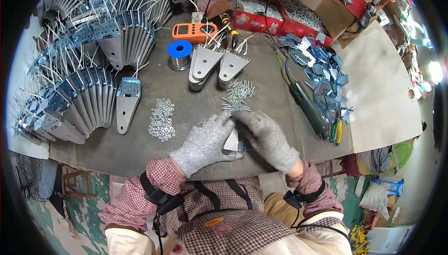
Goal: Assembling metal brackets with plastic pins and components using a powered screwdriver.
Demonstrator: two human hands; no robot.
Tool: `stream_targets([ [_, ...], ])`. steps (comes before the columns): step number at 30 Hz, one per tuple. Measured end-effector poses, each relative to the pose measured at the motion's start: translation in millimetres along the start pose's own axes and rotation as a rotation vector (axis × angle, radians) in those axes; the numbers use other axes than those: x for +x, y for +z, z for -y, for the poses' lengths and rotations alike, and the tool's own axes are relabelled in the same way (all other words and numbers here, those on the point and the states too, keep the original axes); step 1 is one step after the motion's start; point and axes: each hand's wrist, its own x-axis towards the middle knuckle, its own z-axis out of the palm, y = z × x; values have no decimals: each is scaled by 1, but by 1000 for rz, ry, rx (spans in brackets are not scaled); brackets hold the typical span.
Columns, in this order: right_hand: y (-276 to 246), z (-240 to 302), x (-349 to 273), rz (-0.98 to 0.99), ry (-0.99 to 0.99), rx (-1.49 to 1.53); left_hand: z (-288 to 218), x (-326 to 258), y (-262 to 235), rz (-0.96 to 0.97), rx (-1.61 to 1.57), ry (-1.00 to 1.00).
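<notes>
Both of my hands wear grey knit gloves and meet near the front edge of the table. My left hand [203,143] is closed round a tapered grey metal bracket [231,142], its thumb along the near end, where a small holed plate shows. My right hand [268,138] arches over the far end of the bracket, fingers bent and tips together beside the left fingertips; whatever they pinch is hidden. Just beyond the fingertips lies a loose pile of screws [239,94]. Left of my left hand, small nuts [162,119] are spread out. One finished-looking bracket [127,105] lies flat further left.
Rows of wired brackets [79,105] fill the left side. Stacked brackets [205,63], a solder spool [179,54] and an orange multimeter [193,31] stand ahead. To the right lie a black corded tool [308,110], green-yellow pliers [336,131] and metal plates [322,73]. Red boxes [259,21] hold hardware.
</notes>
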Motion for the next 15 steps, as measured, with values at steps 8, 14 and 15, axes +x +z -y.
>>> stream_targets([
  [8,-13,-56,26,142,105,-71,-4,1,-5,-13,19,17],
  [14,-9,-45,32,96,86,-104,-7,0,-5,-31,12,4],
  [15,-19,-34,31,65,91,-36,-7,0,-9,-31,11,-9],
])
